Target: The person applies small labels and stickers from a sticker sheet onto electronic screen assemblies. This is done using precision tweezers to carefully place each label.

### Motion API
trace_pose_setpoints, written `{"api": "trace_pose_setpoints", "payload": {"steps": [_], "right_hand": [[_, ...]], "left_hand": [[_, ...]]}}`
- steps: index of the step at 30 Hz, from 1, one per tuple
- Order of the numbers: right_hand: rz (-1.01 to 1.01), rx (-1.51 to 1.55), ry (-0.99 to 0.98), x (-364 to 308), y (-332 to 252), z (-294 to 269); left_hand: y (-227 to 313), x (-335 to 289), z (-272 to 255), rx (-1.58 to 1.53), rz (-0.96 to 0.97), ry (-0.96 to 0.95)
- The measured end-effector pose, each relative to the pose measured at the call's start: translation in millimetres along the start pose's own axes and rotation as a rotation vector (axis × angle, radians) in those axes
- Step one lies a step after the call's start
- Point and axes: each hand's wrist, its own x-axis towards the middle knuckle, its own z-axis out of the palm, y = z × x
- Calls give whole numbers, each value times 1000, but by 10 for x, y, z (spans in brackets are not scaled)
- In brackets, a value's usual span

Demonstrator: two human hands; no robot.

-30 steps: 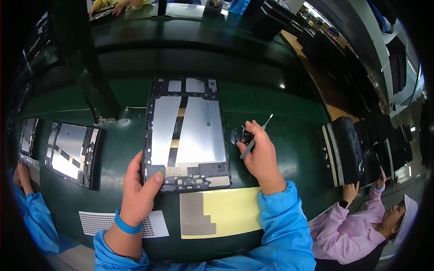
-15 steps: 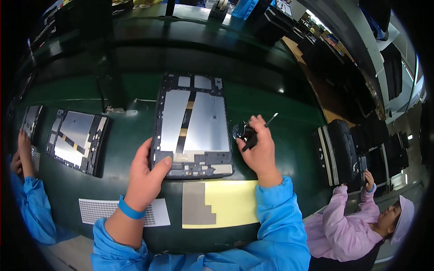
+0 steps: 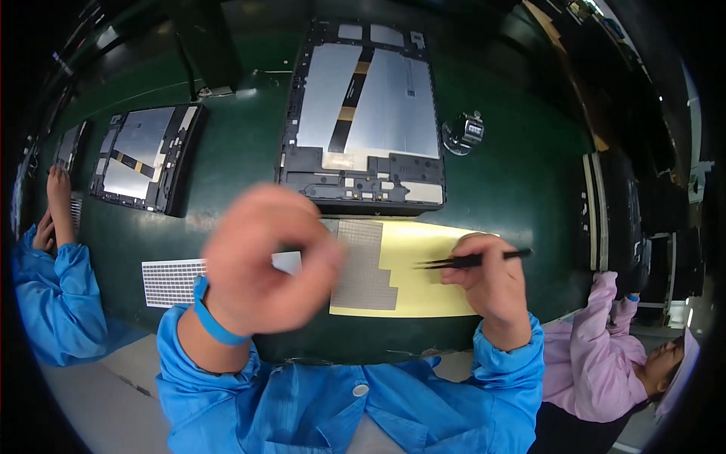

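Note:
My right hand (image 3: 493,284) holds black tweezers (image 3: 476,260), their tips pointing left over the yellow sheet (image 3: 431,291). Grey gridded pieces (image 3: 359,265) cover the left part of that sheet. My left hand (image 3: 265,261), raised near the sheet's left side, is smeared by motion; its fingers look curled, and whether they hold anything does not show. Just beyond both hands lies a tablet-like panel (image 3: 378,106), silver in a black frame with a dark strip across it. A metal tally counter (image 3: 465,132) stands right of the panel. Behind my left wrist lies a white sheet with dark rows (image 3: 172,284).
A similar panel (image 3: 140,155) lies on the green table (image 3: 507,181) at left, with another person's hand (image 3: 59,193) at a further panel (image 3: 69,144). At right, a person in pink (image 3: 586,352) stands beside a stack of black panels (image 3: 616,212).
My right hand has left the tally counter and come back over the yellow sheet with the tweezers. My left hand has let go of the panel's edge. The view has tilted nearer to me.

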Motion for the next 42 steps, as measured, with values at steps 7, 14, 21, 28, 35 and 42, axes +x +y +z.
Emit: {"api": "trace_pose_setpoints", "payload": {"steps": [7,14,21,28,35,42], "right_hand": [[96,-242,-68,84,152,326],[128,-260,-63,96,113,329],[154,-152,-14,30,59,319],[166,-242,-41,-19,117,317],[146,-315,-85,8,145,299],[139,-109,-27,23,93,309]], "left_hand": [[12,-180,257,199,-148,-803],[5,-164,264,187,-201,-854],[-6,-167,264,160,-202,-830],[4,-129,252,185,-208,-903],[-23,-135,277,171,-206,-871],[-9,-125,263,178,-214,-850]]}}
